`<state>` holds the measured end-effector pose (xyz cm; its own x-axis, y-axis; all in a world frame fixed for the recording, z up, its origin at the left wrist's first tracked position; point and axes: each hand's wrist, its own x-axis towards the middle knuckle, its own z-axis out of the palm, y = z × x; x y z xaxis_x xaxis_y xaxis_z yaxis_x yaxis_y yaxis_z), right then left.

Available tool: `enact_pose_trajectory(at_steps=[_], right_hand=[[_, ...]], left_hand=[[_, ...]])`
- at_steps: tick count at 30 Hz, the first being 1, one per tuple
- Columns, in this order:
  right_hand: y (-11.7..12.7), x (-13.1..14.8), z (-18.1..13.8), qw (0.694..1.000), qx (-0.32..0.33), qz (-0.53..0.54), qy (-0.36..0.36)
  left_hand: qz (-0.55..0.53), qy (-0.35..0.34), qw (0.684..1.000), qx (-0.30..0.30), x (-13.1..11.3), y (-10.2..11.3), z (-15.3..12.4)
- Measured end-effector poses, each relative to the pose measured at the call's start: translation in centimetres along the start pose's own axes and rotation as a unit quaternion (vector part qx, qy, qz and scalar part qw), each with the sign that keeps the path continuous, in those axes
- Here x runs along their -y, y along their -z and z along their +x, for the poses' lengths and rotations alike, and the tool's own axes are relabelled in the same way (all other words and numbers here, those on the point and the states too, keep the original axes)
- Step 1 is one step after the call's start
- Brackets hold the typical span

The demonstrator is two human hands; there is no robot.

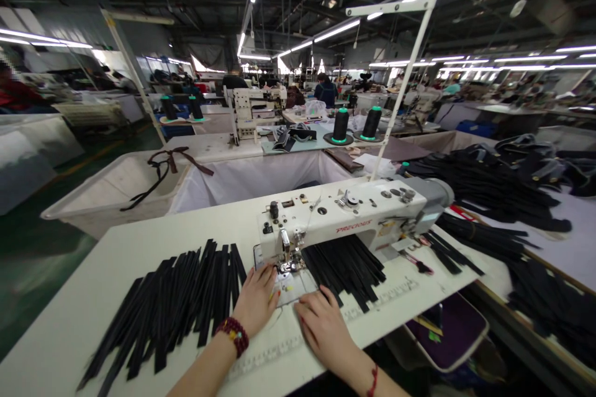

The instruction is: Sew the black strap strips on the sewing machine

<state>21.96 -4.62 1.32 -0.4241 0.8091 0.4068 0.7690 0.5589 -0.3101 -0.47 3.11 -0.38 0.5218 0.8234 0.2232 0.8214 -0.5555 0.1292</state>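
Observation:
A white sewing machine (347, 217) stands on a white table (84, 322). My left hand (256, 301), with a red bead bracelet on its wrist, lies palm down just left of the needle and presser foot (289, 263), fingers stretched toward it. My right hand (321, 325) rests flat on the table in front of the needle plate, fingers together and extended. Neither hand visibly grips anything. A fan of black strips (172, 307) lies left of my left hand. Another pile of black strips (347, 266) lies under the machine arm, right of the needle.
More black strips and dark pieces (493, 198) cover the table at right. Two black thread cones (356, 125) stand behind the machine beside a white thread stand (400, 92). A white cloth-lined bin (121, 189) sits behind left. Other machines and people fill the hall.

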Motion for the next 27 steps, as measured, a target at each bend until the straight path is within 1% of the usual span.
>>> enact_pose_trajectory(at_steps=[3,6,14,18,23,27], right_hand=[[0.5,0.1,-2.0,0.999,-0.031,0.028,0.004],[0.6,0.4,-2.3,0.999,-0.035,0.032,0.003],[1.2,0.8,-1.7,0.999,-0.029,0.042,0.001],[1.3,0.8,-1.7,0.999,-0.015,0.047,-0.015],[0.9,0.7,-1.8,0.998,-0.024,0.05,-0.034],[0.5,0.5,-2.0,0.997,-0.031,0.039,-0.052]], left_hand=[[0.004,0.011,1.0,0.021,-0.4,0.6,0.1],[0.005,0.019,0.999,0.029,-0.6,0.9,0.1],[-0.013,0.002,1.0,0.003,-0.2,0.8,0.2],[-0.013,-0.014,1.0,-0.02,0.4,0.2,0.4],[-0.002,-0.039,0.998,-0.039,1.2,-0.7,0.2],[-0.008,-0.055,0.997,-0.046,2.5,-0.6,0.4]])
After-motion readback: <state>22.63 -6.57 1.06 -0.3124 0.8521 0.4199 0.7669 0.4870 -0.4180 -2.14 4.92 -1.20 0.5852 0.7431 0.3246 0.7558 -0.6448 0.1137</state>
